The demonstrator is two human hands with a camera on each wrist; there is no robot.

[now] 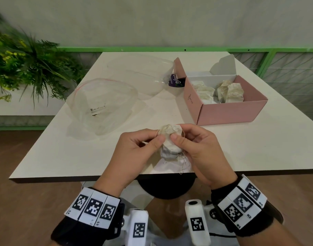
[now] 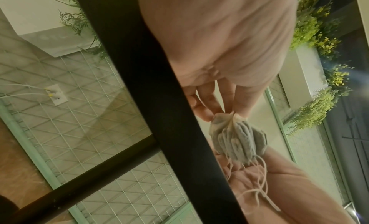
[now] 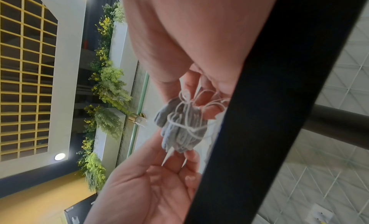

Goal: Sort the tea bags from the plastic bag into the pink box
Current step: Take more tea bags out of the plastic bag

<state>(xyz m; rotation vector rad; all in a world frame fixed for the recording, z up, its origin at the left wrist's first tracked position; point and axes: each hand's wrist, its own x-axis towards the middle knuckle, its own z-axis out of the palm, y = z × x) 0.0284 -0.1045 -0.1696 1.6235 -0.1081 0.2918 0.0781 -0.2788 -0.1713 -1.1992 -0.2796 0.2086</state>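
Both hands hold one bundle of tea bags [image 1: 170, 148] tied with string, just above the table's near edge. My left hand [image 1: 158, 138] pinches the bundle's top between thumb and fingers. My right hand [image 1: 178, 137] pinches the same top from the right. In the left wrist view the left hand [image 2: 227, 110] grips the bundle [image 2: 237, 140] at its gathered top, with loose strings hanging below. In the right wrist view the right hand [image 3: 201, 99] holds the bundle [image 3: 183, 129] by its knot. The pink box [image 1: 223, 112] stands open at the right with several tea bags [image 1: 228, 91] inside. A clear plastic bag [image 1: 100, 103] lies slumped at centre left.
A second clear plastic bag [image 1: 143, 77] lies farther back, beside the box. A purple label [image 1: 175, 80] shows next to the box's left flap. The white table [image 1: 63, 157] ends close to my wrists. Green plants [image 1: 19, 64] stand off the table at the left.
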